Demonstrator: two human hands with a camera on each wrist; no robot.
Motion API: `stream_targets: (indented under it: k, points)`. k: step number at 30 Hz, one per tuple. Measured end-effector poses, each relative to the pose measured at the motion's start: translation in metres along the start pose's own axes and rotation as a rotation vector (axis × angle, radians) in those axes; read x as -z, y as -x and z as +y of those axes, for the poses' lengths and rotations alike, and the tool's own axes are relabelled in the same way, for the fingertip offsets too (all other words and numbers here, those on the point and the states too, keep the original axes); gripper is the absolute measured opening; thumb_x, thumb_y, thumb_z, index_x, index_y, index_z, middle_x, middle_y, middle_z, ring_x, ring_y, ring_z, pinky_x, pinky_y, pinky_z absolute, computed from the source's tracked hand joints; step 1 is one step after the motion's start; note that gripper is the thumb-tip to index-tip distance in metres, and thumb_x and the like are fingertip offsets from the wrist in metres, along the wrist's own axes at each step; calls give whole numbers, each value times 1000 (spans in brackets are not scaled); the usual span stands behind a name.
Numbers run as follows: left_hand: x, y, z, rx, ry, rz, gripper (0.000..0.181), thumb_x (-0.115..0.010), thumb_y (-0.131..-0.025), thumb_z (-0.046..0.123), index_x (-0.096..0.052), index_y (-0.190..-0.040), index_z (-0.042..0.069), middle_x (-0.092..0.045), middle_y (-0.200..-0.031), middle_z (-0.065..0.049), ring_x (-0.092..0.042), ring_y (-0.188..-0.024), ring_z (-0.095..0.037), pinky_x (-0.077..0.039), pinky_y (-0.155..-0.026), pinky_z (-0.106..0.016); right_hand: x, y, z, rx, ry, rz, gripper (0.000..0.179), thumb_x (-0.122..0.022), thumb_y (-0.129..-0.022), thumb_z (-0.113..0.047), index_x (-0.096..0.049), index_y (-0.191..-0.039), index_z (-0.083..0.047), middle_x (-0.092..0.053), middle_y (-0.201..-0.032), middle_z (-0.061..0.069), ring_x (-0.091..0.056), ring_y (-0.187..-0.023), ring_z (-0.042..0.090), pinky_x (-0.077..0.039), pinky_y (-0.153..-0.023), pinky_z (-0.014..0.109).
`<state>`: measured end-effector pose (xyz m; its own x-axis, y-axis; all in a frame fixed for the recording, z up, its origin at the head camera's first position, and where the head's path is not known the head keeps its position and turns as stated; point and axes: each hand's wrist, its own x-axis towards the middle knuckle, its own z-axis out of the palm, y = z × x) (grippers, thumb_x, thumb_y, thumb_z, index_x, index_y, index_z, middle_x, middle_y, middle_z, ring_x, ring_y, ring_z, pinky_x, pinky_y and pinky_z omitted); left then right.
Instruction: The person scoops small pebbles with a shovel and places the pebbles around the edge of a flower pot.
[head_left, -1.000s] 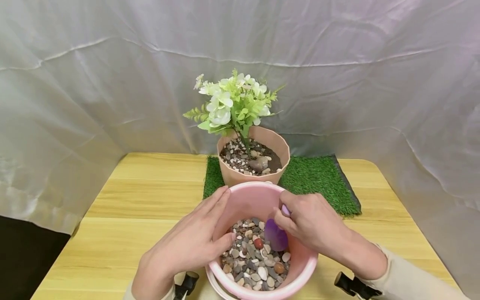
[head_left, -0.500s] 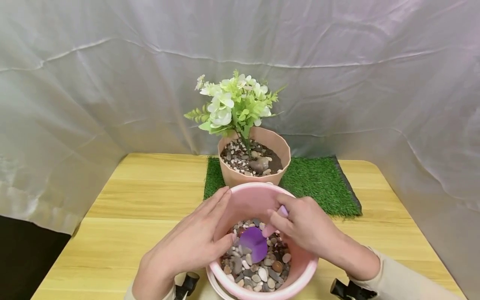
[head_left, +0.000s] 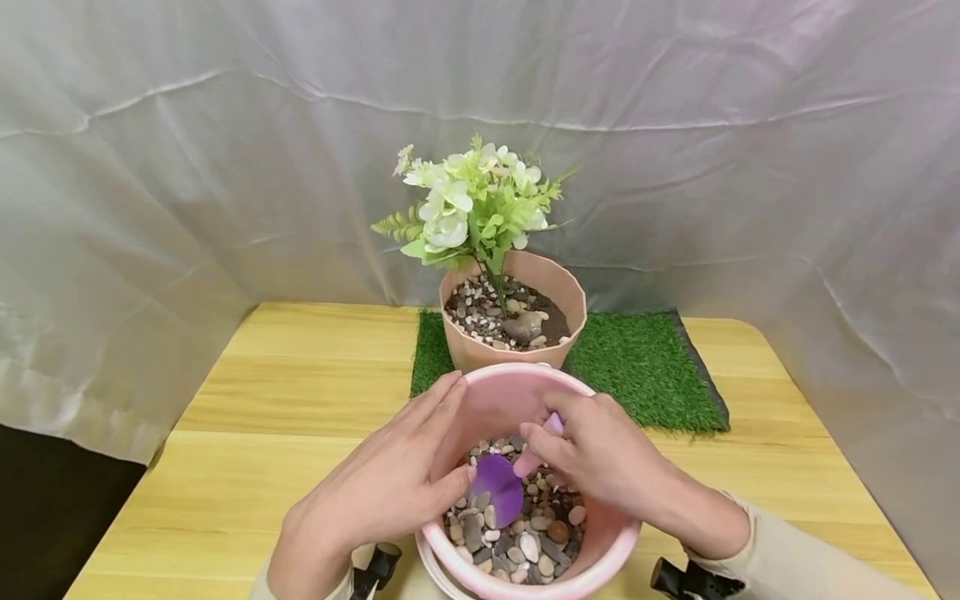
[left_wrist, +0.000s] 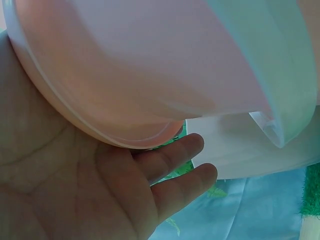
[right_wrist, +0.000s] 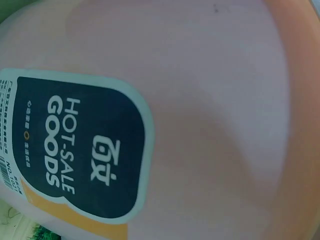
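Note:
A pink bucket [head_left: 517, 400] full of mixed pebbles [head_left: 528, 546] stands at the table's near side. My left hand [head_left: 390, 471] rests on its left rim, thumb over the inside and fingers straight along the outside; the left wrist view shows the palm [left_wrist: 75, 185] against the rim. Inside the bucket, my right hand [head_left: 600, 446] grips the pink-lilac handle of a small toy shovel. Its purple blade [head_left: 501, 487] is tilted among the pebbles at the left, with some stones at its front edge. Only the bucket's labelled outer wall [right_wrist: 215, 120] fills the right wrist view.
Right behind the bucket, a peach flowerpot [head_left: 510, 354] holds soil, pebbles and a plant with white flowers [head_left: 480, 200]. It stands on a green turf mat [head_left: 645, 367]. Bare wooden table [head_left: 285, 400] lies left and right, with grey curtain [head_left: 675, 167] around the back.
My right hand has moved left with the shovel, taking its blade from the bucket's right side across the pebbles to the left. The left hand has stayed on the rim.

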<state>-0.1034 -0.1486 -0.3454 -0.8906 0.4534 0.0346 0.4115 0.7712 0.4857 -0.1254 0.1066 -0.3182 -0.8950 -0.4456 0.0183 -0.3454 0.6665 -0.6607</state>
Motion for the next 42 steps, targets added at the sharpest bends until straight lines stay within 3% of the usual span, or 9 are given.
stream_targets:
  k: [16, 24, 33, 39, 42]
  points:
    - [2, -1, 2, 4, 1, -5, 92, -64, -100, 47, -15, -170, 14, -6, -178, 1, -13, -163, -20, -23, -131, -48, 4, 1, 2, -16, -123, -43, 21, -67, -104, -26, -63, -88, -13, -74, -68, -17, -64, -49, 15, -53, -43, 30]
    - [1, 1, 1, -13, -12, -4, 92, -63, -100, 47, -13, -170, 13, -4, -178, -1, -13, -163, -22, -21, -131, -48, 3, -2, 2, -10, -127, -135, 21, -65, -105, -28, -61, -93, -11, -76, -74, -17, -66, -53, 15, -56, -46, 31]
    - [1, -1, 1, -7, -3, -3, 92, -63, -100, 48, -14, -170, 14, -5, -178, 0, -13, -163, -21, -23, -131, -47, 6, 0, 5, -5, -101, -5, 20, -67, -103, -26, -66, -88, -13, -63, -55, -12, -60, -44, 12, -52, -41, 28]
    - [1, 0, 1, -12, -9, -1, 91, -63, -100, 48, -16, -170, 13, -6, -178, -1, -14, -163, -21, -24, -131, -48, 9, -1, 5, 11, -118, -78, 17, -67, -103, -23, -62, -90, -12, -71, -65, -15, -64, -49, 15, -54, -43, 29]
    - [0, 0, 0, -16, -11, 4, 92, -63, -100, 47, -15, -170, 12, -6, -178, -1, -14, -163, -22, -24, -131, -49, 9, 0, 6, 15, -138, -77, 20, -67, -103, -23, -62, -87, -13, -72, -66, -16, -65, -49, 17, -54, -44, 29]
